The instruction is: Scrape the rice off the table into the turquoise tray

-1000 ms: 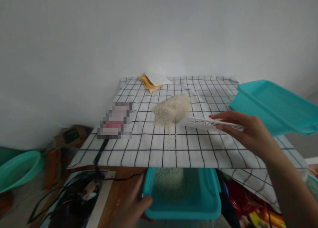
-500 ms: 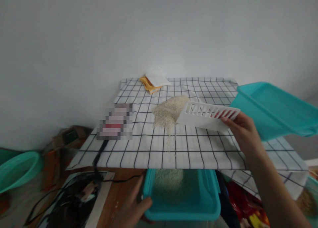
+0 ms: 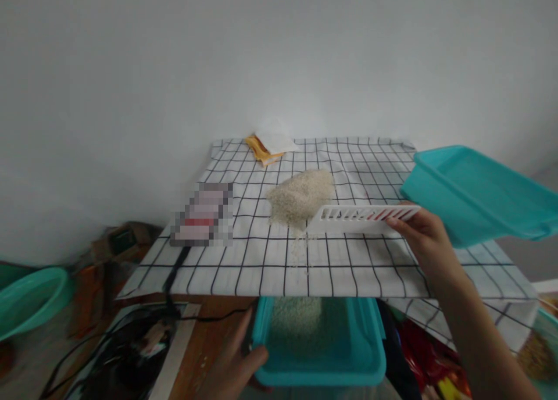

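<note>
Right hand (image 3: 425,237) pinches the scraper (image 3: 361,217), tipped flatter now, its edge at the rice (image 3: 300,196) on the cloth (image 3: 357,272). I see the left hand (image 3: 233,362) curled on the tub (image 3: 320,378) below, grains seemingly inside.

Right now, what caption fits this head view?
Right hand holds a white slotted scraper beside a rice pile; left hand holds a teal tub.

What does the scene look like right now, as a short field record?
left hand: grips rim of teal tub, below checked cloth edge
right hand: holds white slotted scraper, its far end at the rice pile
rice pile: on checked cloth; thin trail toward near edge
teal tub: some rice inside
second teal tub: at right, looks tilted
</note>
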Tool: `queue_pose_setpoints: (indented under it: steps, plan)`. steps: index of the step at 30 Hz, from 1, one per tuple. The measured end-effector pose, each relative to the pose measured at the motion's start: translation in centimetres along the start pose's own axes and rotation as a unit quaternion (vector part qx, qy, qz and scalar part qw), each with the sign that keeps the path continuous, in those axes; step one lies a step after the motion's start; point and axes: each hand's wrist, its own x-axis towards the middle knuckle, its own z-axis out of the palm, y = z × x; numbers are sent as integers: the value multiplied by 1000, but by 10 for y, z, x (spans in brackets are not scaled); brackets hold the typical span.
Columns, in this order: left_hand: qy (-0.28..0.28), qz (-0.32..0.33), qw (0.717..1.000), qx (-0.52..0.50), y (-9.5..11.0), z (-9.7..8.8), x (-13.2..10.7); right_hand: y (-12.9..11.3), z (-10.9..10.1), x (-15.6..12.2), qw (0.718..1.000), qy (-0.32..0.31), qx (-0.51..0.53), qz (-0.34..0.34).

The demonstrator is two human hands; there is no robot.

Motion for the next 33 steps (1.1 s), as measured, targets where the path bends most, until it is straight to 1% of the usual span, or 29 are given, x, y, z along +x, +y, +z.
queue_pose_setpoints:
  steps: [3,5,8,11,13,15,18,20,23,27,31,33]
  plan:
    - [-6,-17,1000,4,1,-1,2,-2,-4,-2,999,-51,13,-1]
    - [-4,-19,1000,3,3,-1,1,-2,-6,-4,998,-63,10,-6]
    - [8,-11,1000,5,4,0,0,-1,-6,-5,999,-44,-2,-5]
    - [16,-13,1000,8,0,1,3,0,-2,-2,1000,-23,-4,-6]
    - [26,-18,1000,4,-4,1,5,-2,0,4,1000,-26,-2,-10]
    - [37,-28,999,3,-8,2,7,-6,3,13,998,-54,-8,-20]
    - [41,-42,998,1,-9,1,8,-14,6,28,992,-116,-24,-31]
    - [31,-37,999,-5,-6,1,5,-17,9,37,990,-134,-27,-27]
    - [13,-13,1000,-4,1,1,-2,-16,9,42,991,-128,-20,-20]
    - [26,-7,1000,-4,10,2,-11,-9,5,37,991,-130,-16,-19]
    - [26,-2,1000,-11,13,2,-15,-4,6,36,995,-95,21,-17]
    - [27,9,1000,-12,13,2,-14,-5,8,38,994,-107,19,-27]
